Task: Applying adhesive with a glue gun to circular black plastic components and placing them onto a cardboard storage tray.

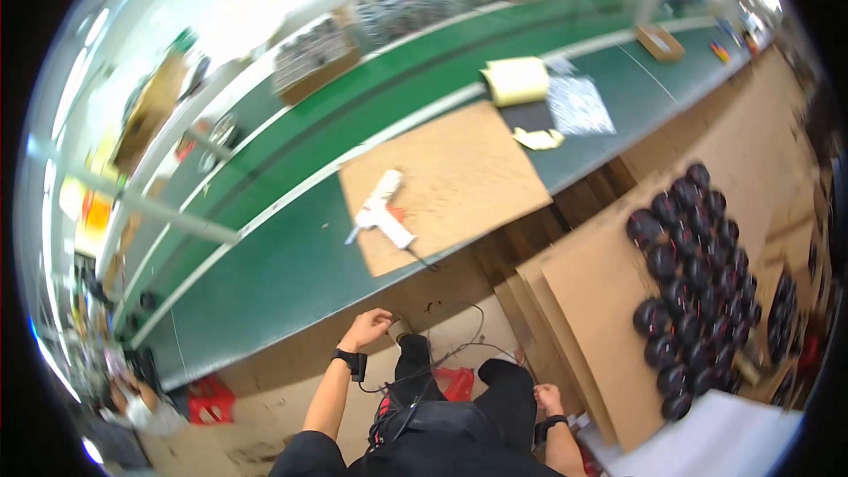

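No readable text or signs.

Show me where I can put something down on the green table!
Bare green tabletop lies left of the flat brown rectangular board. The board's right half, past the white glue gun, looks free too. It's crowded around the pale yellow roll and clear plastic bag.

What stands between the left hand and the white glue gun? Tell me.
Nothing visible blocks the left hand from the white glue gun; only the green workbench's front edge and a strip of brown board lie between.
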`<state>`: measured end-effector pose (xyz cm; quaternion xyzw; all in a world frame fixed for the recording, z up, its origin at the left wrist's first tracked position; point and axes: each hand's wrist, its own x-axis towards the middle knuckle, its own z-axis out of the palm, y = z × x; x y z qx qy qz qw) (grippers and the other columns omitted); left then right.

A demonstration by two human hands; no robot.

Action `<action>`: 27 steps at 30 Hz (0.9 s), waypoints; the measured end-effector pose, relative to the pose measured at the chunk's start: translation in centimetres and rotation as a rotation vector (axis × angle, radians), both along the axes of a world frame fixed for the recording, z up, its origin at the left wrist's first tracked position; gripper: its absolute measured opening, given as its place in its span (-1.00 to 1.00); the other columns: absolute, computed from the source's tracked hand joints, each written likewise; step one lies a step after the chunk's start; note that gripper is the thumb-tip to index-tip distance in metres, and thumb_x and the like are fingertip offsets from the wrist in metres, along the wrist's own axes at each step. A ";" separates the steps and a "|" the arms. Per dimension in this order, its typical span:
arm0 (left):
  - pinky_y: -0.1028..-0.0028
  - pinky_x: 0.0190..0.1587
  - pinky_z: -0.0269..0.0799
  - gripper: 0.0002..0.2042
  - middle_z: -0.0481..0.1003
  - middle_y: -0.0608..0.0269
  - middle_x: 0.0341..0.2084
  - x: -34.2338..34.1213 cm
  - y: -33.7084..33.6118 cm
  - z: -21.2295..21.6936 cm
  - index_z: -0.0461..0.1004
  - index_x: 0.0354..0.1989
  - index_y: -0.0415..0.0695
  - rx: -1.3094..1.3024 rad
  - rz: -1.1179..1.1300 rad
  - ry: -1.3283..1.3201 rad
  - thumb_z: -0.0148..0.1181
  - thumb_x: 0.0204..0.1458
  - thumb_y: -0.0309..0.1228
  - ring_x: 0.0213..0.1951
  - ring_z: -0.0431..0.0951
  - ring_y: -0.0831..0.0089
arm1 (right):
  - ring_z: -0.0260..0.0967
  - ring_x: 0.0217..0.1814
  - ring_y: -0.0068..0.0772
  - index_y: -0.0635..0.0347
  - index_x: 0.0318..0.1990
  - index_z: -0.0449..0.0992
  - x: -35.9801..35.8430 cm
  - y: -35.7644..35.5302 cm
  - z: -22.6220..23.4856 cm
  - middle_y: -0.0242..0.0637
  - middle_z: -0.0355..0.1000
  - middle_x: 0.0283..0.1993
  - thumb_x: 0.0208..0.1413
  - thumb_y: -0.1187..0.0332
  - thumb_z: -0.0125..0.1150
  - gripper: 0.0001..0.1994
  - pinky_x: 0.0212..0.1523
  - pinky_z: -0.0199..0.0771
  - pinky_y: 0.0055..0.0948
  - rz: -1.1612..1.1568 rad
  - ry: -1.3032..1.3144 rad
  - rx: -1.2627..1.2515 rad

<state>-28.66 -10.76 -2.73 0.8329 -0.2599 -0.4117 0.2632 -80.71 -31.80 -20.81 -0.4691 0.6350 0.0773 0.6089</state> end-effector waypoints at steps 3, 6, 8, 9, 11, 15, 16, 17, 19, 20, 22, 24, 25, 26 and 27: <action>0.28 0.01 0.54 -0.61 0.64 0.03 -0.16 4.4 12.5 2.1 0.53 0.06 -0.20 -0.124 0.445 -0.065 0.27 0.07 -0.31 -0.10 0.65 0.22 | 0.49 -0.47 -0.47 0.23 -0.23 0.62 8.3 0.1 3.8 -0.28 0.57 -0.42 0.19 0.32 0.17 -0.81 -0.51 0.51 -0.41 0.290 0.059 -0.023; 0.17 0.23 0.37 -0.32 0.45 -0.18 0.15 7.0 23.0 1.4 0.35 0.27 -0.17 -0.153 0.671 -0.275 0.40 -0.02 -0.15 0.21 0.45 0.01 | 0.55 -0.41 -0.46 0.25 -0.20 0.61 14.9 -2.5 6.7 -0.22 0.59 -0.40 0.22 0.26 0.21 -0.78 -0.51 0.52 -0.42 0.387 -0.075 -0.033; 0.08 0.38 0.14 0.06 0.07 -0.37 0.38 8.8 26.8 1.0 0.02 0.46 -0.09 0.264 0.773 -0.550 0.51 -0.20 0.03 0.41 0.09 -0.18 | 0.57 -0.35 -0.34 0.28 -0.14 0.58 18.5 -4.5 8.4 -0.19 0.59 -0.40 0.17 0.27 0.25 -0.75 -0.40 0.56 -0.35 0.551 0.020 -0.206; -0.07 0.42 -0.05 0.37 -0.23 -0.46 0.44 10.6 26.9 1.5 -0.27 0.53 -0.04 0.340 0.809 -0.336 0.55 -0.40 0.19 0.47 -0.20 -0.30 | 0.56 -0.35 -0.27 0.30 -0.18 0.59 19.6 -5.8 7.9 -0.16 0.57 -0.44 0.13 0.30 0.25 -0.77 -0.34 0.56 -0.29 0.610 0.042 -0.458; -0.23 0.41 -0.18 0.44 -0.32 -0.58 0.42 11.2 28.1 0.6 -0.33 0.53 -0.05 0.426 0.800 -0.211 0.55 -0.47 0.24 0.46 -0.33 -0.43 | 0.55 -0.27 -0.18 0.32 -0.17 0.58 23.4 -7.8 7.0 -0.12 0.56 -0.38 0.04 0.36 0.27 -0.75 -0.18 0.54 -0.22 0.642 0.048 -0.676; -0.39 0.36 -0.41 0.50 -0.47 -0.77 0.34 11.8 24.6 0.6 -0.37 0.54 -0.06 0.477 0.797 -0.251 0.58 -0.52 0.24 0.37 -0.53 -0.69 | 0.51 -0.21 -0.23 0.31 -0.20 0.56 32.0 -16.0 5.2 -0.08 0.56 -0.26 -0.11 0.44 0.28 -0.74 -0.11 0.52 -0.24 0.679 -0.070 -1.115; -0.39 0.36 -0.41 0.50 -0.47 -0.77 0.34 13.2 22.7 0.7 -0.37 0.54 -0.06 0.457 0.805 -0.253 0.58 -0.52 0.24 0.37 -0.53 -0.69 | 0.50 -0.25 -0.25 0.31 -0.24 0.56 33.8 -19.7 4.5 -0.09 0.56 -0.31 -0.13 0.45 0.27 -0.76 -0.13 0.51 -0.26 0.652 -0.146 -1.184; -0.40 0.35 -0.40 0.49 -0.47 -0.76 0.35 13.1 23.1 0.5 -0.37 0.54 -0.05 0.463 0.802 -0.256 0.58 -0.52 0.24 0.37 -0.52 -0.69 | 0.48 -0.30 -0.26 0.31 -0.29 0.57 37.7 -20.8 5.2 -0.12 0.54 -0.37 -0.14 0.46 0.26 -0.80 -0.17 0.51 -0.27 0.668 -0.150 -1.048; -0.40 0.35 -0.38 0.49 -0.47 -0.76 0.35 11.9 24.6 0.4 -0.37 0.54 -0.04 0.537 0.840 -0.252 0.58 -0.52 0.25 0.37 -0.51 -0.69 | 0.46 -0.38 -0.27 0.32 -0.38 0.57 44.4 -18.4 7.9 -0.15 0.53 -0.46 -0.15 0.48 0.24 -0.86 -0.24 0.50 -0.26 0.697 -0.165 -0.963; -0.39 0.36 -0.36 0.48 -0.47 -0.75 0.35 12.1 24.3 0.1 -0.37 0.54 -0.02 0.590 0.825 -0.207 0.58 -0.51 0.25 0.37 -0.50 -0.68 | 0.46 -0.41 -0.27 0.33 -0.42 0.57 46.6 -16.5 9.4 -0.16 0.53 -0.50 -0.16 0.48 0.24 -0.88 -0.27 0.50 -0.24 0.680 -0.174 -1.055; -0.38 0.36 -0.34 0.48 -0.46 -0.74 0.36 13.0 23.9 0.5 -0.36 0.54 -0.01 0.630 0.810 -0.171 0.58 -0.50 0.24 0.38 -0.49 -0.68 | 0.50 -0.40 -0.20 0.38 -0.43 0.58 50.7 -17.5 11.1 -0.05 0.56 -0.47 -0.17 0.39 0.28 -0.81 -0.29 0.51 -0.20 0.733 -0.036 -0.947; -0.33 0.38 -0.29 0.48 -0.45 -0.70 0.37 13.1 24.0 1.0 -0.37 0.55 0.03 0.619 0.806 -0.176 0.59 -0.50 0.24 0.40 -0.46 -0.62 | 0.56 -0.34 -0.12 0.43 -0.42 0.58 53.3 -16.9 12.3 0.07 0.58 -0.41 -0.18 0.30 0.29 -0.72 -0.28 0.52 -0.19 0.794 0.018 -0.987; -0.33 0.38 -0.29 0.48 -0.45 -0.70 0.37 12.8 24.1 1.4 -0.37 0.55 0.03 0.632 0.816 -0.182 0.59 -0.50 0.24 0.40 -0.46 -0.62 | 0.56 -0.31 -0.01 0.47 -0.42 0.55 54.4 -17.2 12.6 0.13 0.56 -0.40 -0.16 0.31 0.26 -0.71 -0.25 0.53 -0.18 0.913 0.109 -0.929; -0.30 0.39 -0.26 0.48 -0.45 -0.68 0.38 12.9 24.0 1.8 -0.39 0.54 0.02 0.611 0.811 -0.200 0.59 -0.49 0.23 0.41 -0.44 -0.58 | 0.55 -0.28 0.09 0.51 -0.41 0.53 55.5 -17.3 12.7 0.20 0.55 -0.39 -0.14 0.32 0.23 -0.70 -0.22 0.53 -0.16 1.025 0.198 -0.869; -0.26 0.40 -0.23 0.48 -0.45 -0.65 0.39 12.7 23.8 2.1 -0.41 0.54 0.01 0.595 0.807 -0.216 0.59 -0.48 0.22 0.43 -0.43 -0.54 | 0.55 -0.28 0.09 0.51 -0.41 0.53 55.7 -17.1 12.4 0.20 0.55 -0.39 -0.14 0.32 0.23 -0.70 -0.22 0.53 -0.16 1.028 0.180 -0.860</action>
